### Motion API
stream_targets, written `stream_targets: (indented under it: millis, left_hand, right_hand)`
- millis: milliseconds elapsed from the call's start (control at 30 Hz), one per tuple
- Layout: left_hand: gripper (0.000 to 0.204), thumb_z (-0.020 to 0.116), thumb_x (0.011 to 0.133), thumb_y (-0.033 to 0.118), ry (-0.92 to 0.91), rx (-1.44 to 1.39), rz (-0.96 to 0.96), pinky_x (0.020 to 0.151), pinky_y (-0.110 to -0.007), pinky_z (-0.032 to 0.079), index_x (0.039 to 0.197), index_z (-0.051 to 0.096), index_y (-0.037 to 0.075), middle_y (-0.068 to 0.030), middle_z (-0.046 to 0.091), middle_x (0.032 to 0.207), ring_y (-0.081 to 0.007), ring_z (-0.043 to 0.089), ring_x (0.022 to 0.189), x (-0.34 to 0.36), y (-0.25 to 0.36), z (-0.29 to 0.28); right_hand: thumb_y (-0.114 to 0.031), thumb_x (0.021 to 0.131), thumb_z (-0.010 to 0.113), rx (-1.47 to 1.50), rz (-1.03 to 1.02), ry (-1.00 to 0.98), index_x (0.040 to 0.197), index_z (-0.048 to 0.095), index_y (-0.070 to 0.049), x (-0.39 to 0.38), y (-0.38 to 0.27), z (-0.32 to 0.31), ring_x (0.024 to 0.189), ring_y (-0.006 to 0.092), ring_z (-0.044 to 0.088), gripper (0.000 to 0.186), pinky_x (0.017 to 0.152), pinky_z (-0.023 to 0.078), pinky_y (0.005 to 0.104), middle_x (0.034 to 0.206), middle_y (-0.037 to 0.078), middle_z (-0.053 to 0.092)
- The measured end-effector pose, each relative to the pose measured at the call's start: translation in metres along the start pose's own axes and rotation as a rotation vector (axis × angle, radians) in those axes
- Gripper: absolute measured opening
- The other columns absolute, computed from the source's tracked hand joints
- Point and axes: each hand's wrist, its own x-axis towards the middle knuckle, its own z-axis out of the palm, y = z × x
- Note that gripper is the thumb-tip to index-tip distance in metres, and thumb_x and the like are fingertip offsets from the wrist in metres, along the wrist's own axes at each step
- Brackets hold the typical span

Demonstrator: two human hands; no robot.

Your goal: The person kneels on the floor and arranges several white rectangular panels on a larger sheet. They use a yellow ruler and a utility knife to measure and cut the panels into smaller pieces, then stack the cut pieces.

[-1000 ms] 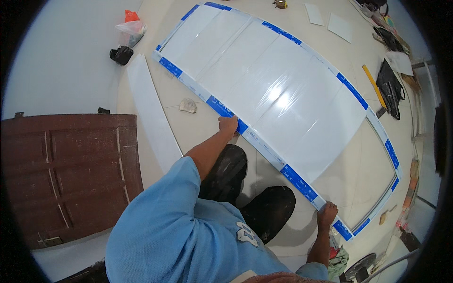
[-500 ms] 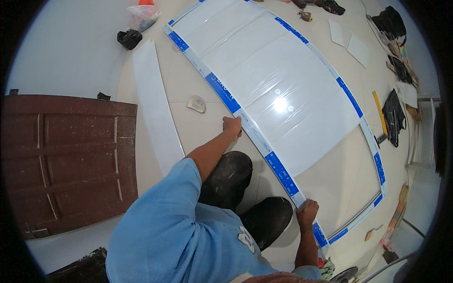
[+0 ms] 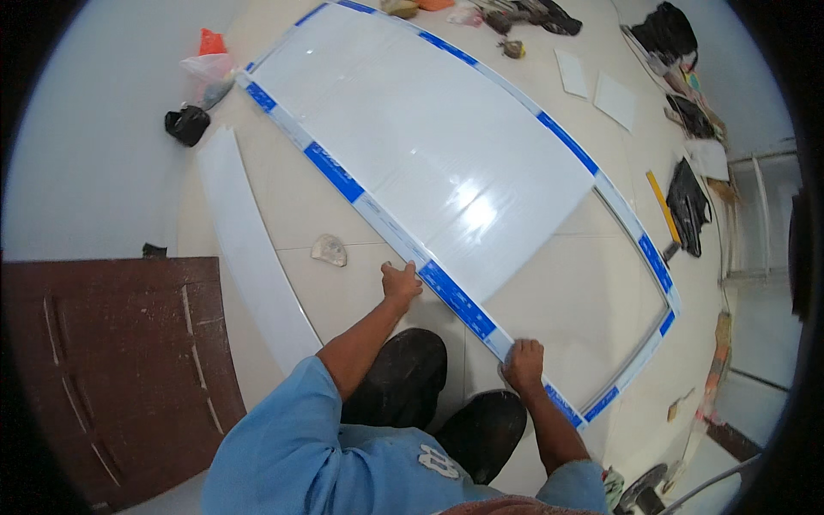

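Grips the blue-banded white frame (image 3: pixel 378 219), outspread ahead of both grips, by its near edge with left hand (image 3: pixel 402 283) and right hand (image 3: pixel 524 366). Having shifted left grip toward right, now holds a shorter span, probably steadying the far end less.

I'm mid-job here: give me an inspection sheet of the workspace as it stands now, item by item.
Surface: pale tiled floor.
Job's things: long white frame with blue patches; glossy white panel spans most of it, leaving floor visible at the lower right end. Whether the near edge is lifted: cannot tell.
Clutter: long white board, stone-like lump, black bag, yellow tool, white pieces.
Grippers: left hand at the near rail, its grip partly hidden; right hand curled over that rail, nearer the lower end.
Cables: grey cord or tube, lower right.
Surroundings: brown panelled door, left; pale wall above it.
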Motion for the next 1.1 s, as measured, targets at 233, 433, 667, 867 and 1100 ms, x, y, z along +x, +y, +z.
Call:
stream_targets:
  millis: [233,433,667,867,1100]
  left_hand:
    - [0.069,0.070,0.102,0.016,-0.016,-0.033,-0.016,0.062,-0.040,0.063,0.157,0.032,-0.001,-0.0183,0.066,0.118,-0.0255,0.070,0.079,-0.024,-0.029,0.038]
    - [0.039,0.067,0.103,0.011,-0.139,-0.028,0.093,0.063,-0.033,0.055,0.137,0.052,0.000,-0.0098,0.067,0.107,-0.0193,0.068,0.082,-0.001,-0.024,0.055]
    - [0.061,0.071,0.099,0.014,-0.171,0.024,0.525,0.111,-0.044,0.050,0.150,0.046,-0.007,-0.0217,0.062,0.139,-0.0335,0.062,0.127,-0.016,-0.048,0.044]
    - [0.086,0.068,0.099,0.022,0.030,0.701,0.725,0.133,-0.050,0.021,0.163,0.023,-0.015,-0.0382,0.024,0.170,-0.0477,0.024,0.161,-0.029,0.003,0.060]
    - [0.099,0.077,0.095,0.027,-0.022,0.857,1.050,0.129,-0.057,0.025,0.164,0.019,-0.014,-0.0423,0.022,0.169,-0.0581,0.021,0.158,-0.080,-0.043,0.029]
  right_hand:
    - [-0.026,0.062,0.090,0.032,0.057,-0.126,0.099,0.065,-0.002,0.015,-0.008,-0.015,0.104,0.0379,0.060,0.050,0.092,0.047,0.0521,0.105,0.018,0.066]
    - [-0.017,0.069,0.077,0.014,0.061,-0.058,0.092,0.068,-0.002,0.049,-0.005,-0.040,0.098,0.0351,0.061,0.028,0.088,0.047,0.0488,0.095,0.018,0.066]
    - [-0.018,0.075,0.076,-0.115,0.068,0.055,0.097,0.069,-0.001,0.034,-0.021,-0.007,0.094,0.0340,0.062,0.029,0.086,0.047,0.0493,0.098,0.018,0.067]
    - [-0.052,0.087,0.081,0.269,0.277,0.014,0.112,0.069,0.000,0.099,-0.023,-0.066,0.112,0.0374,0.068,0.059,0.094,0.051,0.0522,0.117,0.020,0.072]
    - [-0.031,0.101,0.074,1.438,0.666,0.085,0.121,0.069,0.006,0.187,0.009,-0.063,0.093,0.0250,0.074,0.042,0.087,0.064,0.0404,0.111,0.015,0.075]
